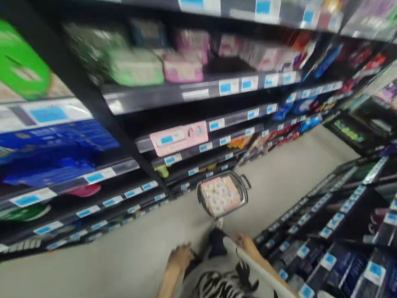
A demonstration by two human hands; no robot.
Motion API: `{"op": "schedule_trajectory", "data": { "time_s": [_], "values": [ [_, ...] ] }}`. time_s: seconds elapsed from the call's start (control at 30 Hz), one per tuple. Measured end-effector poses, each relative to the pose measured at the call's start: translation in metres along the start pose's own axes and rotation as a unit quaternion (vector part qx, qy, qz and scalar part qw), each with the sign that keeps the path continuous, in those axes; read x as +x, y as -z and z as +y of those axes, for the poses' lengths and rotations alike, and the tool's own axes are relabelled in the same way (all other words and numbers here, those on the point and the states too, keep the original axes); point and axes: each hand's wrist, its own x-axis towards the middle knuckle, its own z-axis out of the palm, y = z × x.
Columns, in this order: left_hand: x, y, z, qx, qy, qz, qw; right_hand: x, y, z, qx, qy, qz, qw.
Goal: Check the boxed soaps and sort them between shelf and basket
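Observation:
The picture is tilted and smeared by motion. Low in the middle, my left hand [178, 258] and my right hand [247, 243] are both curled, one on each side of a dark handle [217, 242]. Ahead of the handle is a small metal cart basket [242, 182] holding a pink and white printed pack [221, 195]. A white cloth with a black print [228, 286] lies just below my hands and hides my wrists in part.
Dark shelves with blue and white price tags [229, 86] line the aisle's left side, stocked with pink, green and blue packs. More dark shelves [339, 219] stand close on the right. A pale floor [91, 280] runs between them.

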Motion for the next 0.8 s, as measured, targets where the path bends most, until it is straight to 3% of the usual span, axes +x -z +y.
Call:
{"op": "schedule_trajectory", "data": {
  "time_s": [0.1, 0.27, 0.4, 0.63, 0.8],
  "values": [
    [0.014, -0.006, 0.021, 0.029, -0.020, -0.049, 0.998, 0.009, -0.007, 0.047, -0.004, -0.112, -0.013, 0.994],
    [0.063, 0.033, 0.061, 0.078, -0.051, -0.046, 0.995, 0.040, 0.004, 0.106, 0.030, -0.186, -0.039, 0.981],
    [0.087, 0.047, 0.098, 0.111, -0.081, -0.051, 0.989, 0.062, 0.030, 0.142, 0.045, -0.235, -0.049, 0.970],
    [0.111, 0.050, 0.152, 0.141, -0.106, -0.079, 0.981, 0.108, 0.070, 0.174, 0.047, -0.258, -0.049, 0.964],
    [0.124, 0.050, 0.183, 0.123, -0.103, -0.085, 0.983, 0.139, 0.077, 0.183, 0.037, -0.256, -0.053, 0.965]
  ]
}}
